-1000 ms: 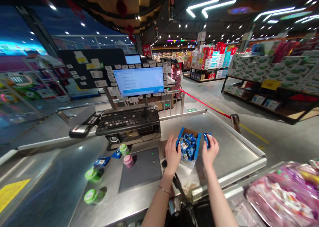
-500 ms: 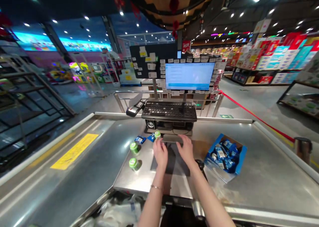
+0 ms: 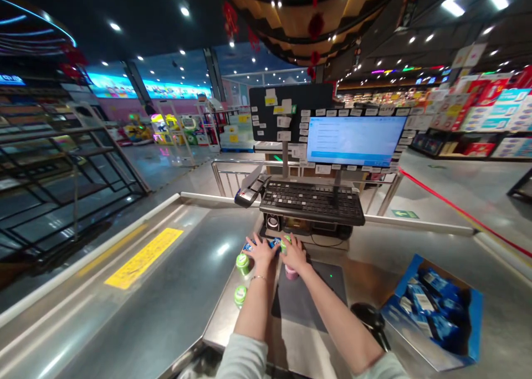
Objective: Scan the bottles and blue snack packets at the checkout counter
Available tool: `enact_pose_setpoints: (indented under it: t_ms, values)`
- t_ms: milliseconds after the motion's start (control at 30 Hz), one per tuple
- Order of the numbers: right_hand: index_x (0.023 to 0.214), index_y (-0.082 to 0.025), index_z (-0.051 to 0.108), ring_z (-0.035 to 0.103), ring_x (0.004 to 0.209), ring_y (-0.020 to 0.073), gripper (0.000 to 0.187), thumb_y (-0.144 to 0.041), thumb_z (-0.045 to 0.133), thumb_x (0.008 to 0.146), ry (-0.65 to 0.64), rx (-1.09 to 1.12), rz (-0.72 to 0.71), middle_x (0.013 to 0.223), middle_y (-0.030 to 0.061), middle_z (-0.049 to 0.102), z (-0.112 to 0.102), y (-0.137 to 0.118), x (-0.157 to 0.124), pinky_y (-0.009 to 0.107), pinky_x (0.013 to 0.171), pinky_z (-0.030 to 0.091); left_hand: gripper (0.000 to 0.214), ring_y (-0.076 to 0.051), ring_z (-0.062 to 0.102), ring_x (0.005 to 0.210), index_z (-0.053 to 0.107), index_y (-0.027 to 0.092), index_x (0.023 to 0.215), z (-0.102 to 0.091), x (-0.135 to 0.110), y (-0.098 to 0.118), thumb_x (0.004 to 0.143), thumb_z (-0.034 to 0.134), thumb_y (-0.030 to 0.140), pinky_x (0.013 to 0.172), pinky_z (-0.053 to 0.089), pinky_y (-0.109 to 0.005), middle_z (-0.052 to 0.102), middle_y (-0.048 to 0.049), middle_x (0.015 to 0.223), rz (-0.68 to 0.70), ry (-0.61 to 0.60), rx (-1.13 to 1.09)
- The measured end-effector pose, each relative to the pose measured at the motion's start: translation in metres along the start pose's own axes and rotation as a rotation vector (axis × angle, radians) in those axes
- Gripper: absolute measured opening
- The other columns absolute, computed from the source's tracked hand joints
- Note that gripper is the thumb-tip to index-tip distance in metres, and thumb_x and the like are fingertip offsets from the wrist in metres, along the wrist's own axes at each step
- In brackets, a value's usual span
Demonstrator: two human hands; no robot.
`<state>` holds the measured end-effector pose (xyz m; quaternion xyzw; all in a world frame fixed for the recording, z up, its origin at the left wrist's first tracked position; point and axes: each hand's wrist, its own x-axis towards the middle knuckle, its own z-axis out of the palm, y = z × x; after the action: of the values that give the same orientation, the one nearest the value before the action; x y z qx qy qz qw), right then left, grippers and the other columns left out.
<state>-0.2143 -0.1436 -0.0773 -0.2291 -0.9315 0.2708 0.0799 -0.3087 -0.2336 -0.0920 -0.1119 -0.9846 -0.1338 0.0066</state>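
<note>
My left hand [image 3: 261, 252] lies low over the counter with its fingers spread, at two small blue packets [image 3: 275, 242]; it partly covers them. My right hand [image 3: 296, 256] has its thumb and fingers around a small green jar [image 3: 285, 242], just right of the packets. Below that hand a pink jar [image 3: 291, 273] stands at the edge of the dark mat [image 3: 307, 298]. Two more green jars stand left of my left arm: the nearer jar [image 3: 240, 296] is partly hidden by the arm, the farther jar [image 3: 243, 264] shows fully.
A keyboard [image 3: 313, 200] sits on a raised stand, with a lit monitor [image 3: 355, 141] behind it. A card terminal [image 3: 249, 190] is left of the keyboard. On the right are a black handheld device [image 3: 369, 317] and an open blue box [image 3: 476, 318] of blue packets.
My hands have moved from above the mat to the left, down to the packets and the green jar. The pink jar now shows. The view has turned left.
</note>
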Motion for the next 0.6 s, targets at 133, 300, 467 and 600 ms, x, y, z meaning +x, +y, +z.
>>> enact_pose_setpoints:
  t_ms: [133, 300, 467, 600]
  values:
    - [0.135, -0.038, 0.036, 0.055, 0.111, 0.0292, 0.064, -0.030, 0.056, 0.074, -0.039, -0.010, -0.004, 0.144, 0.0058, 0.033, 0.003, 0.003, -0.002, 0.040, 0.084, 0.045, 0.059, -0.043, 0.016, 0.135, 0.056, 0.022, 0.117, 0.004, -0.003, -0.005, 0.073, 0.050, 0.061, 0.094, 0.027, -0.067, 0.037, -0.0171, 0.141, 0.025, -0.062, -0.028]
    - [0.132, -0.029, 0.037, 0.064, 0.091, 0.0249, 0.065, -0.029, 0.058, 0.070, -0.010, -0.025, 0.028, 0.141, 0.0115, 0.033, 0.005, 0.000, -0.027, 0.036, 0.075, 0.048, 0.043, -0.032, 0.036, 0.123, 0.055, 0.016, 0.109, 0.009, -0.032, 0.000, 0.076, 0.052, 0.043, 0.093, 0.036, -0.049, 0.052, -0.0163, 0.122, 0.089, 0.053, -0.031]
    - [0.122, -0.027, 0.045, 0.065, 0.086, 0.0207, 0.049, -0.019, 0.054, 0.074, 0.063, -0.025, 0.052, 0.141, 0.0107, 0.032, 0.006, -0.001, -0.050, 0.033, 0.072, 0.047, 0.028, -0.028, 0.044, 0.113, 0.052, 0.018, 0.101, 0.005, -0.067, 0.001, 0.076, 0.054, 0.032, 0.087, 0.039, -0.038, 0.056, -0.0111, 0.111, 0.092, 0.132, -0.099]
    - [0.108, -0.027, 0.054, 0.065, 0.082, 0.0171, 0.033, -0.021, 0.053, 0.075, 0.136, 0.036, 0.051, 0.138, 0.0058, 0.037, -0.002, 0.006, -0.060, 0.030, 0.070, 0.047, 0.022, -0.025, 0.045, 0.111, 0.051, 0.019, 0.095, -0.006, -0.081, -0.003, 0.077, 0.054, 0.031, 0.090, 0.038, -0.036, 0.056, -0.0073, 0.106, 0.134, 0.228, -0.151]
